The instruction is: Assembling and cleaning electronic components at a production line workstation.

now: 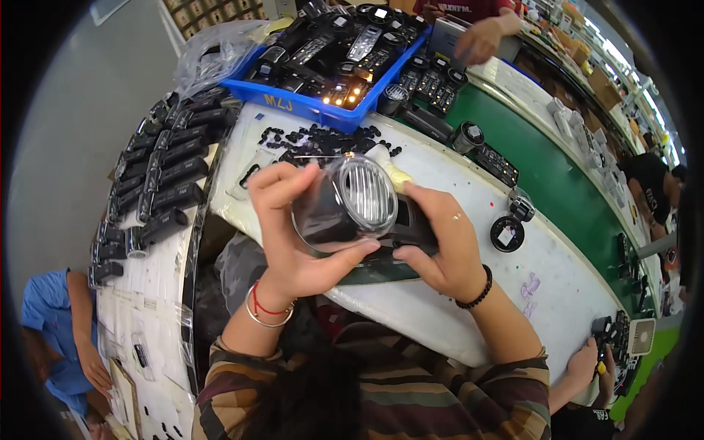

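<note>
A black lamp [367, 194] with a round, clear, ribbed lens is held up between my hands over the white worktable. My left hand [286, 227] curls around the lens end, thumb below it. My right hand [447, 238] grips the dark body from the other side, thumb pressed near its lower edge. A pale yellowish piece [396, 174] shows beside my right fingertips; whether it touches the lamp I cannot tell. Just beyond lies a scatter of small black parts [323, 139] on the table.
A blue crate [293, 103] full of black lamp assemblies stands at the back. Rows of black units [176, 172] line the left bench. More assemblies [506, 233] lie along the green conveyor belt [543, 172]. Co-workers' hands [480, 40] appear at the back right, lower right and lower left.
</note>
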`<action>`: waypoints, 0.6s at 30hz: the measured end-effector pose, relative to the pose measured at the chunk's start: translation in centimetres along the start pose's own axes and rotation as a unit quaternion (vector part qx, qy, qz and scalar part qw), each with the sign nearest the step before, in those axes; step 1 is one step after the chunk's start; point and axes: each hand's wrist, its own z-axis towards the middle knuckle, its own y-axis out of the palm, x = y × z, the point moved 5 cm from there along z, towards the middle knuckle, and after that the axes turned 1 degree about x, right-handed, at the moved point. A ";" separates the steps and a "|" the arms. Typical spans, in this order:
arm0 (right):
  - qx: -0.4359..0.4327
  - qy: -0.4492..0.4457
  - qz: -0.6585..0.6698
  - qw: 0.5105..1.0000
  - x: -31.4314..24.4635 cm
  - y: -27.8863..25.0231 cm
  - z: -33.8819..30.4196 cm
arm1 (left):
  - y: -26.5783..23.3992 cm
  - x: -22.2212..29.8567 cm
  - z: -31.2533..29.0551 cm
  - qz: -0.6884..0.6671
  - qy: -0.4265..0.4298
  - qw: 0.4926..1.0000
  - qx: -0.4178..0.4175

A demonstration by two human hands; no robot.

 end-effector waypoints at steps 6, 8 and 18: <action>-0.083 -0.058 -0.085 0.991 -0.5 1.9 0.0 | 0.1 -2.8 -2.3 -0.274 -0.301 0.913 -0.029; -0.115 -0.076 -0.105 0.985 -0.6 2.6 -0.5 | -0.1 -2.8 -3.3 -0.192 -0.271 0.943 -0.022; -0.153 -0.107 -0.176 0.967 -0.3 4.3 -1.2 | -0.2 -2.4 -3.1 -0.029 -0.163 0.981 -0.097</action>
